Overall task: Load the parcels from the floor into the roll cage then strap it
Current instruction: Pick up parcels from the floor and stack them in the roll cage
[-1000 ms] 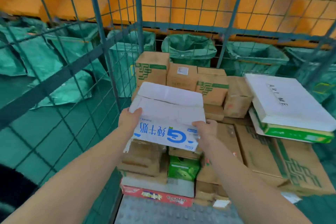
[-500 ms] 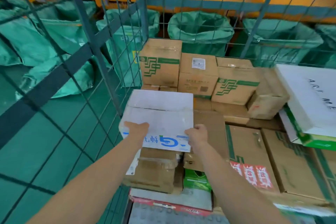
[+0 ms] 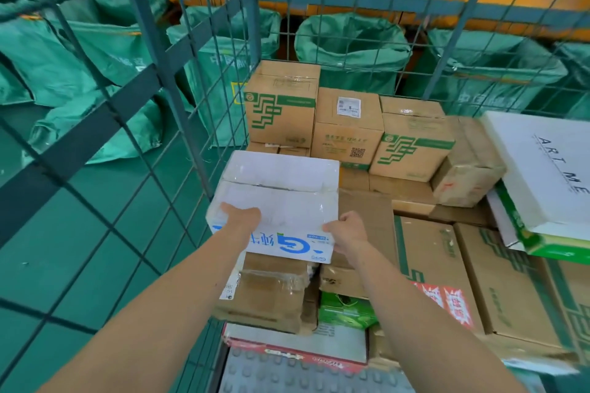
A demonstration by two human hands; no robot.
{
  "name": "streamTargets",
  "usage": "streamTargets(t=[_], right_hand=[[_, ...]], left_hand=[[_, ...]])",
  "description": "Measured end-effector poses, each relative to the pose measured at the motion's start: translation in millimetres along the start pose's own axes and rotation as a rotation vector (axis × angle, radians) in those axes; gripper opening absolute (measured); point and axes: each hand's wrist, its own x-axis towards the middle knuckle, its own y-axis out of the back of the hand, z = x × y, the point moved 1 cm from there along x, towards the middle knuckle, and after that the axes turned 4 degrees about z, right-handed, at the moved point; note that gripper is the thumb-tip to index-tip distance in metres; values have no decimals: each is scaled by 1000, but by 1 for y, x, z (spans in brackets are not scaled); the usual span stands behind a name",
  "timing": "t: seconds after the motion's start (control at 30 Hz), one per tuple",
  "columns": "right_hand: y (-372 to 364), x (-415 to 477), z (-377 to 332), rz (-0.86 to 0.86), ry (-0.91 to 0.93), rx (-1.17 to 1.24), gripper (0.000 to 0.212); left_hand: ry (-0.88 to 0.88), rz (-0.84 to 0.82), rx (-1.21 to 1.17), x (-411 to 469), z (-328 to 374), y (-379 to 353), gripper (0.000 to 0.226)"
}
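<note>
**White box** [image 3: 281, 198]: glossy card, rectangular, wrapped in clear tape, with blue print on the near face. It is held level over the left front stack inside the cage, just beside the left mesh wall.

**Left hand** [image 3: 241, 217]: grips the box's near left corner, palm on the top face. Its fingers are curled at the edge and mostly hidden.

**Right hand** [image 3: 346, 228]: grips the near right corner with the thumb on the top face and the fingers wrapped round the side, out of sight.

**Roll cage** [image 3: 250, 25]: blue-green steel frame with wire-grid walls and a grey studded floor plate [image 3: 287, 373].

**Brown boxes** [image 3: 281, 105]: corrugated card, taped, some with green print. They are stacked along the back and right.

**Flat white box** [image 3: 542, 163]: smooth card, tilted atop the right stack.

**Green sacks** [image 3: 351, 41]: woven plastic, open-mouthed, outside behind the mesh.
</note>
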Motion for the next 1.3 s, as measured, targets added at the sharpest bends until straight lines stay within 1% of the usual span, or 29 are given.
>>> streamTargets(t=[0.07, 0.13, 0.2, 0.27, 0.37, 0.47, 0.57, 0.63, 0.67, 0.73, 0.77, 0.83, 0.87, 0.9, 0.93, 0.97, 1.0, 1.07, 1.1, 1.13, 1.17, 1.23, 1.3], right_hand=[[1, -4, -1, -41, 0, 18, 28], [4, -6, 1, -99, 5, 16, 23], [7, -7, 3, -130, 23, 17, 32], [15, -17, 0, -161, 47, 16, 34], [32, -37, -7, -179, 70, -27, 25], [53, -50, -7, -206, 111, -53, 33], [75, -65, -4, -260, 138, -40, 31], [89, -77, 0, -291, 192, -81, 38], [94, -78, 2, -303, 214, -116, 44], [101, -76, 11, -338, 248, -160, 50], [104, -77, 16, -365, 256, -162, 49], [109, -82, 28, -421, 295, -173, 51], [110, -87, 35, -443, 321, -181, 50], [111, -91, 43, -459, 345, -190, 47], [111, -97, 51, -477, 365, -192, 42], [110, -105, 58, -505, 382, -183, 36], [108, -114, 66, -539, 401, -181, 29], [102, -137, 82, -600, 435, -221, 15], [100, -152, 91, -633, 467, -262, 7], [97, -170, 99, -673, 501, -307, 6], [93, -186, 107, -716, 537, -345, 9], [81, -218, 125, -809, 559, -399, 6], [63, -250, 148, -897, 554, -470, 34]], left_hand=[[-11, -33, -23, 2, 0, 7, 84], [-9, -29, -43, -2, 0, 12, 83], [-17, -30, -80, -10, 1, 12, 80], [-32, -19, -96, -21, 2, 8, 75], [-40, -16, -118, -42, 1, -5, 67], [-67, -47, -167, -69, -2, -18, 62], [-90, -62, -233, -95, -9, -29, 61], [-97, -41, -255, -116, -15, -34, 59], [-117, -27, -268, -128, -19, -37, 52], [-119, 23, -328, -161, -31, -36, 31], [-130, 58, -336, -174, -41, -36, 27], [-158, 107, -266, -197, -59, -31, 36], [-203, 154, -199, -205, -73, -29, 37], [-191, 181, -177, -208, -92, -28, 32], [-144, 184, -274, -218, -107, -28, 22], [-155, 222, -338, -233, -122, -26, 10], [-189, 274, -325, -247, -140, -25, 11], [-153, 346, -404, -284, -167, -19, 30], [-139, 378, -440, -298, -182, -15, 34], [-128, 409, -476, -312, -197, -9, 36], [-122, 442, -485, -327, -211, -1, 36], [-114, 510, -502, -352, -241, 19, 34], [-62, 580, -558, -371, -276, 42, 32]])
